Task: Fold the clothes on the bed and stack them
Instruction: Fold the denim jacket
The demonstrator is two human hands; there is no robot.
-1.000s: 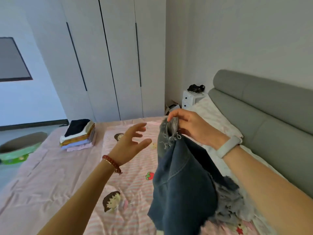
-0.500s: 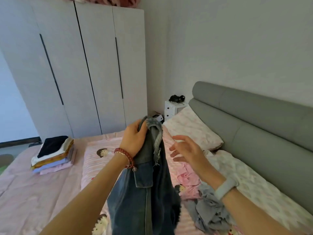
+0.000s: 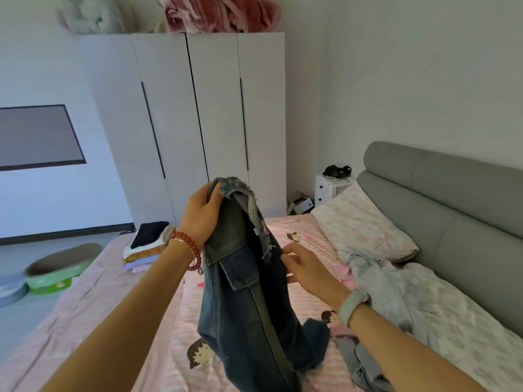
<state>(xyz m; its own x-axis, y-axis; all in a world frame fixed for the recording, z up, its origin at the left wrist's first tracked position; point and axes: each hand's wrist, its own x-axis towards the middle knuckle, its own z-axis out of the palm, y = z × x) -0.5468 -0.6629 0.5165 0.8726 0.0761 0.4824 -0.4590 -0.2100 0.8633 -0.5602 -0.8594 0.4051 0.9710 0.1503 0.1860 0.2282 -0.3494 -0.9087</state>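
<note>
- The dark blue denim garment with frayed hems and a flap pocket [image 3: 249, 278] hangs in the air above the pink striped bed sheet with cartoon prints [image 3: 181, 335]. It is bunched, with its lower part drooping toward the sheet.
- My left hand [image 3: 199, 219] grips the frayed top edge, its fingers [image 3: 210, 203] curled round the cloth. I'd hold that grip firm and high so the denim hangs straight.
- My right hand [image 3: 307, 268] touches the garment's side edge. I cannot tell whether its fingers [image 3: 288, 257] pinch the cloth or only rest on it. I judge the step to be finding a second corner, so I'd slide them along the edge until they meet a hem or waistband end, then pinch there.
- With both corners held, I'd spread the denim wide and shake it before laying it flat on the sheet. Heavy denim will likely resist creasing, so I'd press each fold.
- The crumpled pale grey garment [image 3: 376, 292] lies just right of the denim, still unfolded. I'd keep the hanging cloth from catching it.
- The stack of folded clothes with a black piece on top [image 3: 147, 244] sits well to the denim's left, and is where the folded piece goes.
</note>
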